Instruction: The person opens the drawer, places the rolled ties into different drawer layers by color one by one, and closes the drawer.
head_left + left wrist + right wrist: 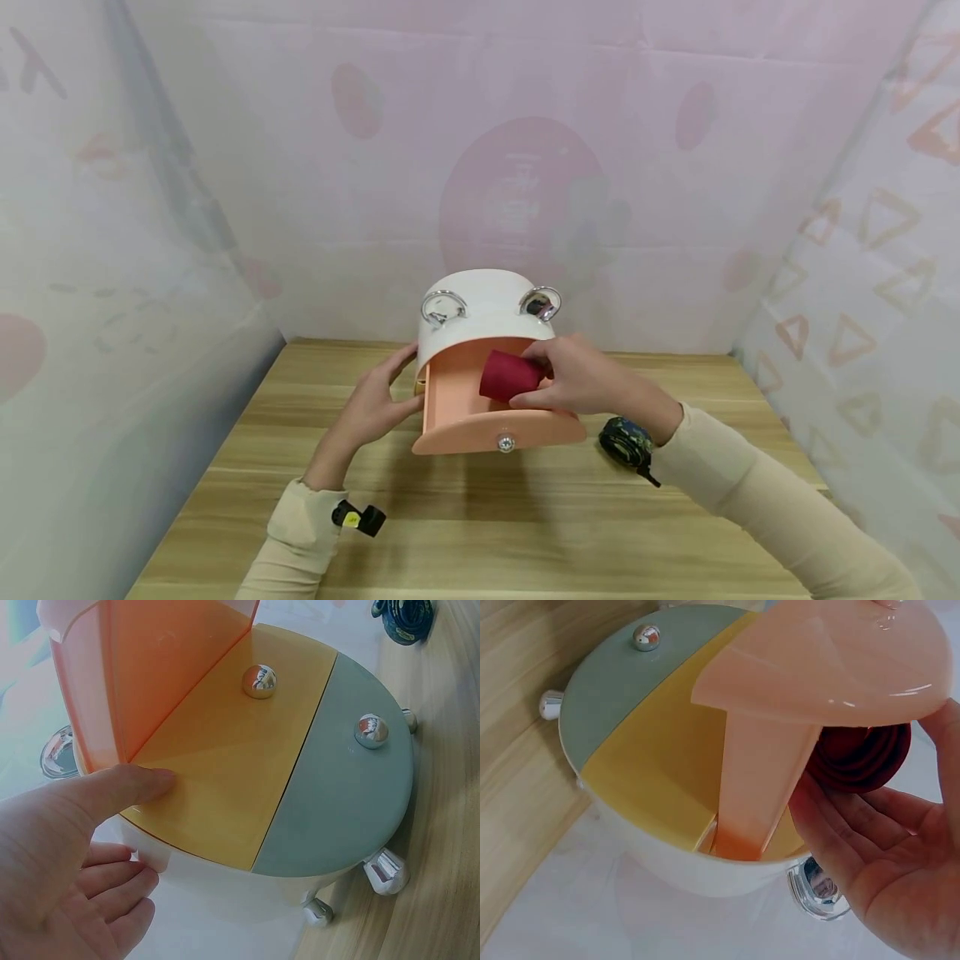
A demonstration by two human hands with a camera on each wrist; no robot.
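While the red cup lies on its side in the pulled-out peach drawer, your right hand grips it from 3 o'clock. Your left hand, fingers relaxed, steadies the white cabinet at 9 o'clock on the table.

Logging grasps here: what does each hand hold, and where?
Right hand grips the dark red roll by its end; left hand only rests against the white drawer box's side.

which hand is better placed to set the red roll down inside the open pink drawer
Right, probably. The right hand already holds the red roll above the open pink drawer, while the left hand rests on the cabinet's side, steadying it.
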